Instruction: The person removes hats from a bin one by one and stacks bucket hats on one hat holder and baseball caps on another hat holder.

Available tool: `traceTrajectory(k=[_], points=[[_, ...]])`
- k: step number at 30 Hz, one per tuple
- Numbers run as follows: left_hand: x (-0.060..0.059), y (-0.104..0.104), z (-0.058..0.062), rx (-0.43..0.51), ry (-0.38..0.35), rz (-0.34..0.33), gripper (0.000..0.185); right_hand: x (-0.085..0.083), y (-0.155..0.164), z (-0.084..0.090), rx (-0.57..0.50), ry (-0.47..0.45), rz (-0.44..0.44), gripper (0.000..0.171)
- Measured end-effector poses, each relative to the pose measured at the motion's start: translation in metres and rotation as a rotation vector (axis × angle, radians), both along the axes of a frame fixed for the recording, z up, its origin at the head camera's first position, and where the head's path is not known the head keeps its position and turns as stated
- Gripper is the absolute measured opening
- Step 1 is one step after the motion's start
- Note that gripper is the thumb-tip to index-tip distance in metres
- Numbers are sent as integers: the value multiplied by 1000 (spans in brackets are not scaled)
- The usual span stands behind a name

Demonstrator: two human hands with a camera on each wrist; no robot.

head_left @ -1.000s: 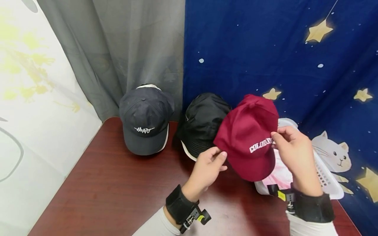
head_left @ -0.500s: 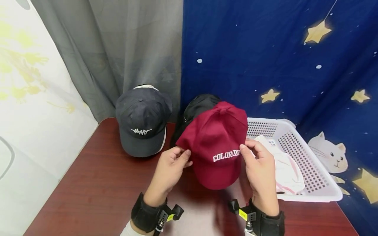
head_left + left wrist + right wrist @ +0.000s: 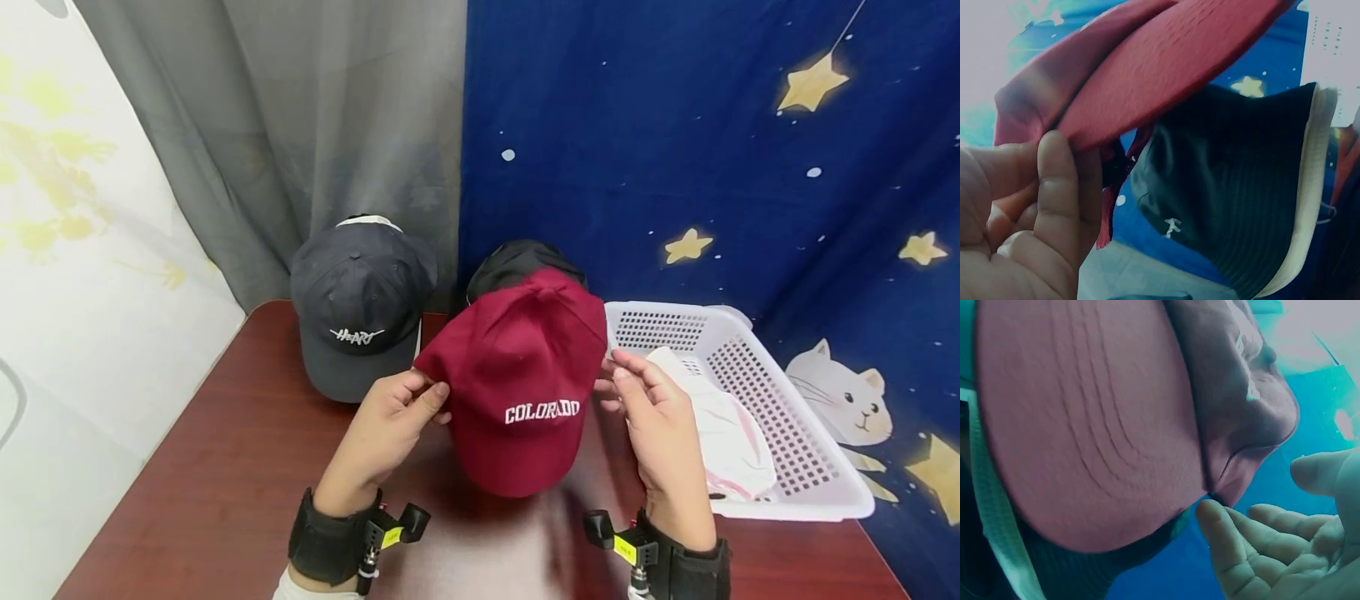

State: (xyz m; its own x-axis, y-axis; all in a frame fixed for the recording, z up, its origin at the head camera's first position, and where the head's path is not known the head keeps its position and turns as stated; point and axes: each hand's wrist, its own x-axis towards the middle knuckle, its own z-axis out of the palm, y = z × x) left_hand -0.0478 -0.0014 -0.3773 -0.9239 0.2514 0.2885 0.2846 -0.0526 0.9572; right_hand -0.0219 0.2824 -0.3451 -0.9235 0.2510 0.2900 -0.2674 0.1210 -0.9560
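Note:
A maroon baseball cap [image 3: 525,375] lettered COLORADO hangs above the table, brim toward me. My left hand [image 3: 397,417] pinches its left edge between thumb and fingers; in the left wrist view the left fingers [image 3: 1057,194] grip where brim meets crown. My right hand [image 3: 660,417] is beside the cap's right side, thumb and fingers apart. In the right wrist view one fingertip [image 3: 1211,512] is right at the cap's lower edge, with the thumb well away. Behind the maroon cap, and mostly hidden by it in the head view, is a black bucket hat [image 3: 1222,187] with a cream underside.
A dark navy cap [image 3: 360,300] marked HEART sits at the table's back left, over something with a white edge. On the right stands a white perforated basket [image 3: 817,467] containing a white and pink cap [image 3: 731,442]. Curtains hang behind the brown table [image 3: 247,492].
Both hands have carried the maroon cap left from over the basket to in front of the black hat, uncovering the basket. The right fingers have let go of its edge.

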Motion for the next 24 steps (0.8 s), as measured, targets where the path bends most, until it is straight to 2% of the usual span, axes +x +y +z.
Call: traceTrajectory(k=[6,12,15,20,24], points=[[-2,-10,0,-99,51,-42,20,-4,2,-3,-41,-33,72,26],[-4,-15,2,-140,31,-89,17,-4,3,-4,-180,2,112,16],[-3,-16,2,-151,11,-119,16,-4,2,-5,-212,-7,118,15],[-2,-17,2,-179,15,-111,15,-4,1,-6,-214,4,134,9],[-2,-18,2,-183,31,-94,15,-3,0,-7,-218,16,140,12]])
